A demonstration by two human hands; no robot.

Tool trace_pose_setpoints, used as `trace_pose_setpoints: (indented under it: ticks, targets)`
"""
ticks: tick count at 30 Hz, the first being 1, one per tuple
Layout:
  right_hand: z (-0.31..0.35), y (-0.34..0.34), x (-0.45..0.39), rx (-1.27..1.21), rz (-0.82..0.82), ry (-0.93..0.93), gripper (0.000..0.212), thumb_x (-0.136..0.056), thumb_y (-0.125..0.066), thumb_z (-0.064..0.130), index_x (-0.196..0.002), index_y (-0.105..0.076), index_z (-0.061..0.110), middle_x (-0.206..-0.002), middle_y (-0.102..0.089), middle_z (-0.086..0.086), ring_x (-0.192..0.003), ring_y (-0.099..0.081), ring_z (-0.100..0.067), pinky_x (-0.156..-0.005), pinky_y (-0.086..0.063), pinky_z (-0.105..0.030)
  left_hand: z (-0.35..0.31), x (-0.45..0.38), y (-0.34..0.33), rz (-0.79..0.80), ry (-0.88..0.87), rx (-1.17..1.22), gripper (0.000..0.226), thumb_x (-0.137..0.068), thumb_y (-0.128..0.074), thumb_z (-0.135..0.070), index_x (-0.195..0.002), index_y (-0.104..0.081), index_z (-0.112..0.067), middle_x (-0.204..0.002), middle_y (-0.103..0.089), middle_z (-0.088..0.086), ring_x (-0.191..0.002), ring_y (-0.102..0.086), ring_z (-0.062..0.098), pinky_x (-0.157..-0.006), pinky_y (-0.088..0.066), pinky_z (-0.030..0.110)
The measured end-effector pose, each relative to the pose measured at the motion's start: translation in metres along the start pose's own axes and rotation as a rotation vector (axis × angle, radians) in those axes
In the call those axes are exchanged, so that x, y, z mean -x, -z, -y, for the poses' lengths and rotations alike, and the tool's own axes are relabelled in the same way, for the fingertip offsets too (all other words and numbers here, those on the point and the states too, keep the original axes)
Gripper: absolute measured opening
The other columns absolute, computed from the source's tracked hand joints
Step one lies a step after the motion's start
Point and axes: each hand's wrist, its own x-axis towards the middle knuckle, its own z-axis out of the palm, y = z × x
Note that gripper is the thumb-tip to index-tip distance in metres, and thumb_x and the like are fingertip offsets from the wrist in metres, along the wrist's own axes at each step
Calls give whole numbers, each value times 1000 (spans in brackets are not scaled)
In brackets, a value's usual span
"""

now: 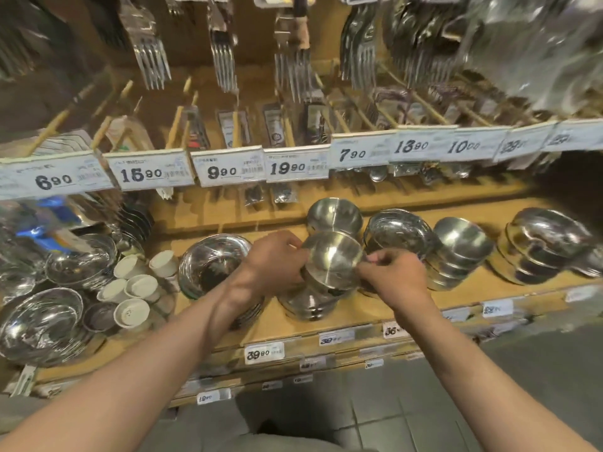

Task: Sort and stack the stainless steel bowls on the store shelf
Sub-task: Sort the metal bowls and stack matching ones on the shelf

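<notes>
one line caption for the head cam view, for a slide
Both hands grip a steel bowl atop a stack.

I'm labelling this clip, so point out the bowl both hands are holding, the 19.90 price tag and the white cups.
held bowl (332,259), head view, inner wall
19.90 price tag (295,168), head view, printed number
white cups (132,313), head view, nearest cup's top

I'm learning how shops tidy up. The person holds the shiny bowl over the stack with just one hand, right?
Not quite. The head view shows both hands on the steel bowl: the left hand grips its left rim and the right hand pinches its right rim. The bowl is indeed over the stack of bowls.
</notes>
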Motion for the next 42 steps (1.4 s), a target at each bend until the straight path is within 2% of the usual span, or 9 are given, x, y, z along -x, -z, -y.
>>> trace_pose_setpoints:
  ticks: [2, 6, 10, 14, 20, 30, 33, 39, 42]
  targets:
    - [-1, 31, 0, -65, -16, 3, 6, -69, -75, 9, -73, -72, 12, -69, -72, -2, -64, -70, -20, -71, -63, -48, -25, 5, -15, 14, -50, 102, 15, -97, -60, -16, -98, -69, -5, -62, -63, -4, -67, -65, 20, -81, -62, 45]
    - [-10, 107, -1, -231, 1, 23, 14, -74, -68, 2, -85, -69, 10, -66, -65, -2, -53, -64, -11, -54, -58, -27, -85, 11, -58, -12, -152, 173, 21, -96, -59, -9, -77, -60, -17, -73, -63, -1, -70, -67, 17, -65, -63, 30]
    - [-28, 189, -7, -281, 21, 83, 35, -82, -72, 14, -116, -71, 22, -92, -73, -11, -74, -71, -18, -71, -64, -34, -140, 10, -118, -23, -198, 207, 18, -96, -55, -9, -87, -64, 4, -76, -63, 7, -66, -64, 13, -59, -60, 26]
    - [-45, 246, -26, -349, 76, 66, 28, -88, -67, 21, -112, -75, 34, -93, -72, 0, -79, -69, -3, -68, -56, -19, -181, 1, -166, -31, -210, 250, 17, -98, -55, -12, -83, -59, -8, -77, -57, 5, -71, -60, 15, -48, -50, 13]
    - [-64, 262, -67, -398, 111, 23, 34, -91, -61, 11, -98, -80, 39, -93, -77, 9, -86, -71, -8, -65, -56, -19, -194, -17, -210, -64, -178, 255, 34, -98, -49, -13, -64, -51, -16, -67, -54, 3, -68, -56, 17, -88, -58, 53]
    - [-56, 251, -156, -270, 221, -30, 30, -92, -62, 3, -102, -71, 30, -106, -72, -9, -97, -70, -24, -74, -64, -33, -191, -80, -238, -169, -61, 189, 24, -98, -54, -21, -74, -57, -19, -59, -58, -12, -42, -56, -6, -34, -34, 8]
    - [-61, 246, -173, -235, 286, -22, 30, -90, -64, 3, -107, -71, 26, -101, -74, -12, -90, -71, -23, -75, -62, -34, -190, -83, -244, -211, -42, 155, 15, -95, -60, -28, -99, -74, -22, -89, -74, -10, -76, -66, 2, -63, -54, 18]
    - [-81, 240, -196, -110, 393, 24, 28, -86, -71, 8, -97, -70, 34, -80, -74, -3, -77, -73, -18, -86, -62, -42, -191, -81, -263, -432, 33, 100, 32, -96, -60, -18, -127, -68, -15, -121, -71, -1, -107, -65, 15, -92, -51, 27]
    - [-87, 242, -204, -101, 456, 44, 28, -86, -74, 12, -97, -67, 36, -75, -74, 3, -81, -73, -17, -85, -61, -42, -192, -81, -271, -485, 82, 63, 33, -94, -61, -10, -126, -67, -13, -120, -72, 2, -100, -62, 13, -87, -47, 26]
